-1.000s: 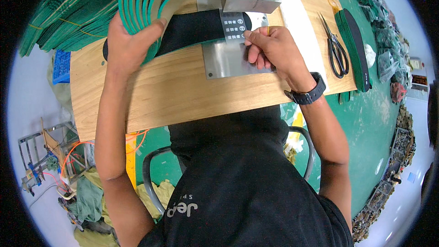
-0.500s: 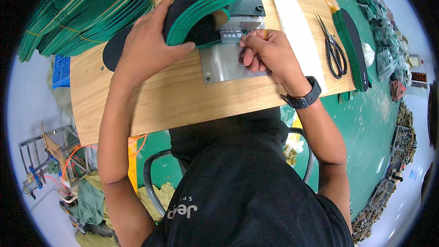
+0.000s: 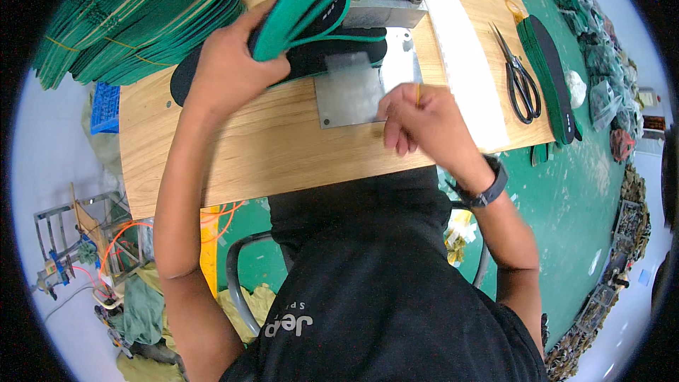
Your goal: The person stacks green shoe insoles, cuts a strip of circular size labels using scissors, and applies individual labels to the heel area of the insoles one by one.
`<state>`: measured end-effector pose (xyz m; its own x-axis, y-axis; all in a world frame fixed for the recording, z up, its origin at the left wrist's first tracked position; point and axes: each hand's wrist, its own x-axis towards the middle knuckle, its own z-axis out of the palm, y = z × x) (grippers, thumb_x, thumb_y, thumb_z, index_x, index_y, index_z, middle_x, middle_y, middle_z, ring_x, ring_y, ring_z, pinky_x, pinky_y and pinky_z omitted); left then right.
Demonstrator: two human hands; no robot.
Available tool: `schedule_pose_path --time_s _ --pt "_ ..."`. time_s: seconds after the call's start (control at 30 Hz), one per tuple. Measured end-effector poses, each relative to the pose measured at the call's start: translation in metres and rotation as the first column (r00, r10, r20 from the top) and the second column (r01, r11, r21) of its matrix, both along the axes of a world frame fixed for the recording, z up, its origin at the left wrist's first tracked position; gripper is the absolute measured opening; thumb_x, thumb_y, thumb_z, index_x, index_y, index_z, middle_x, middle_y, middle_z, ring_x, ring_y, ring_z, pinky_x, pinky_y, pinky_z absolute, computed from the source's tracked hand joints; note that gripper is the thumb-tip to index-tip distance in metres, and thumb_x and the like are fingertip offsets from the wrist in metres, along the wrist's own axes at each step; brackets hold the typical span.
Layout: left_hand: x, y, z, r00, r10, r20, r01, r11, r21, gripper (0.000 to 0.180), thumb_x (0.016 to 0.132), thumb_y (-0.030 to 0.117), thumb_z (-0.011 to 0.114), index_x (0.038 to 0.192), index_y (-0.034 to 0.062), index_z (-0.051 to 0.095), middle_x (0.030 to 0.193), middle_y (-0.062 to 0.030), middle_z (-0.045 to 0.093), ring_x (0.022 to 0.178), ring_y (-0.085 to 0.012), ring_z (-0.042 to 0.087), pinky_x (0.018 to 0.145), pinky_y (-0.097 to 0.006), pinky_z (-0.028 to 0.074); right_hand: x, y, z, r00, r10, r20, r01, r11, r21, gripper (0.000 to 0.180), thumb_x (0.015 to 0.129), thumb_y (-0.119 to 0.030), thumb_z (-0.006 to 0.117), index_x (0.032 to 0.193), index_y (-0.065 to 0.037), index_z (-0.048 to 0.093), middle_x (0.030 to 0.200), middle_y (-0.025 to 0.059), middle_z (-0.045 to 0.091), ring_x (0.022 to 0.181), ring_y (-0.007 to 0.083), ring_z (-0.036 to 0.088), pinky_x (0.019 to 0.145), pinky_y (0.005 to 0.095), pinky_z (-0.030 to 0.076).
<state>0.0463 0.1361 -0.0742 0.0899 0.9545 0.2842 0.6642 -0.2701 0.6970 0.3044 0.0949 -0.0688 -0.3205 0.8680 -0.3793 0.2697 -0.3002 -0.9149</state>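
My left hand (image 3: 237, 64) is closed around a bundle of green-and-black shoe insoles (image 3: 300, 10), their near ends lifted and fanned apart. Beneath them one black insole (image 3: 311, 58) lies flat, its rounded end over a metal plate (image 3: 346, 102). Behind this end is the metal block of a small press (image 3: 385, 10). My right hand (image 3: 424, 124), smeared by motion, has its fingers pinched at the plate's right side. A blurred, see-through piece of film (image 3: 350, 71) stretches from near those fingertips toward the insole. A yellow band circles one finger.
Tall stacks of green insoles (image 3: 141, 21) fill the table's far left. A long white strip (image 3: 467, 56) runs right of the press. Black-handled scissors (image 3: 520, 85) and another insole bundle (image 3: 548, 78) lie near the right edge. A blue crate (image 3: 105, 107) stands beyond the left edge.
My right hand has drawn back from the press toward me, with the film moving away from the press block. The insole bundle in my left hand has tilted left and its layers have spread.
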Motion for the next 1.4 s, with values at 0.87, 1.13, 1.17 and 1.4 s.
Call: schedule_pose_path --time_s 0.87,1.13,1.17,1.4 --pt "-0.038 -0.007 -0.007 0.927 0.11 0.358 -0.138 0.989 0.054 0.021 0.072 0.01 0.072 0.089 0.0002 0.064 0.078 -0.0023 0.065 0.067 -0.0079 0.057 0.064 -0.024 0.047 -0.013 0.055 -0.016 0.972 -0.11 0.207 0.086 0.989 0.123 0.026 0.087 -0.021 0.062 0.069 -0.001 0.064 0.056 0.0065 0.063 0.041 0.0086 0.056 0.037 0.0185 0.041" --pt "-0.036 -0.008 -0.004 0.913 0.092 0.396 -0.128 0.99 0.065 0.021 0.072 0.01 0.072 0.09 0.0002 0.065 0.08 -0.004 0.066 0.068 -0.009 0.059 0.064 -0.026 0.049 -0.009 0.041 -0.011 0.981 -0.144 0.131 0.13 0.986 0.106 0.023 0.089 -0.023 0.06 0.081 -0.001 0.063 0.055 0.0028 0.06 0.044 0.0067 0.053 0.039 0.0182 0.036" --pt "-0.036 -0.009 -0.006 0.911 0.092 0.403 -0.129 0.99 0.064 0.021 0.072 0.01 0.072 0.09 0.0002 0.065 0.08 -0.0042 0.067 0.068 -0.0092 0.059 0.065 -0.026 0.049 -0.009 0.033 -0.014 0.979 -0.172 0.111 0.149 0.971 0.189 0.021 0.089 -0.021 0.059 0.086 0.0 0.063 0.055 0.0018 0.058 0.045 0.0061 0.052 0.041 0.0183 0.037" --pt "-0.037 -0.008 -0.007 0.932 0.103 0.349 -0.137 0.988 0.075 0.022 0.072 0.011 0.072 0.09 0.0003 0.065 0.08 -0.0045 0.067 0.068 -0.0093 0.059 0.065 -0.026 0.049 -0.004 0.003 -0.038 0.955 -0.159 0.249 -0.042 0.761 0.647 0.034 0.089 -0.006 0.052 0.122 -0.006 0.058 0.054 0.0003 0.051 0.049 0.0065 0.049 0.05 0.0227 0.041"
